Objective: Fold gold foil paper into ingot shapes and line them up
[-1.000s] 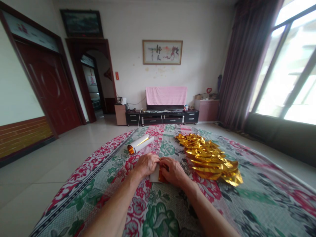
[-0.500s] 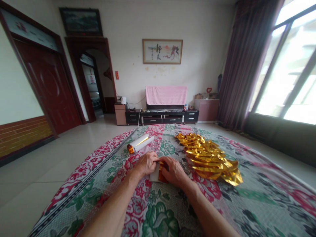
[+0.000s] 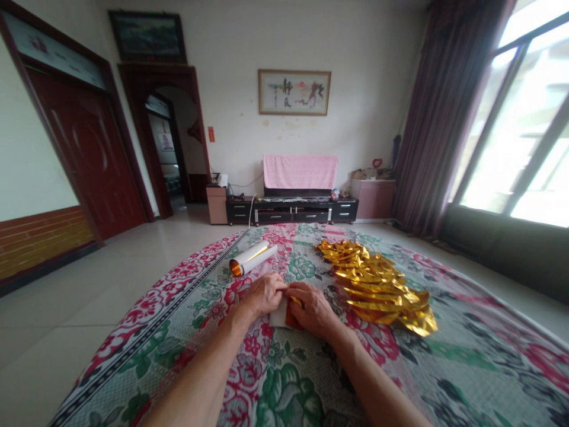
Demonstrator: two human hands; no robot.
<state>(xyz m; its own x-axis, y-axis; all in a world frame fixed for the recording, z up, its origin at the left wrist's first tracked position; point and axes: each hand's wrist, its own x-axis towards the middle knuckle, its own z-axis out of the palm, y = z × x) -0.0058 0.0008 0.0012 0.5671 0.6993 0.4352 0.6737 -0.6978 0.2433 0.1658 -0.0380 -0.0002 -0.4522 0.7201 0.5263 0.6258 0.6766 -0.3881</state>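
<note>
My left hand [image 3: 263,294] and my right hand [image 3: 312,308] meet over a small sheet of gold foil paper [image 3: 288,315], white on its back, lying on the floral cloth [image 3: 284,379]. Both hands have their fingers curled and pinch the sheet's top edge, pressing it down. Most of the sheet is hidden under my hands. A pile of folded gold foil pieces [image 3: 377,284] lies just to the right of my right hand. A roll of gold foil paper [image 3: 252,259], white outside, lies beyond my left hand.
The floral cloth covers a wide surface in front of me. Tiled floor [image 3: 89,308] lies to the left. A dark TV cabinet [image 3: 291,210] with a pink cloth [image 3: 300,172] stands at the far wall, a window with curtains at the right.
My hands stay on the foil sheet; the fingers shift slightly along its top edge. The view has tilted a little.
</note>
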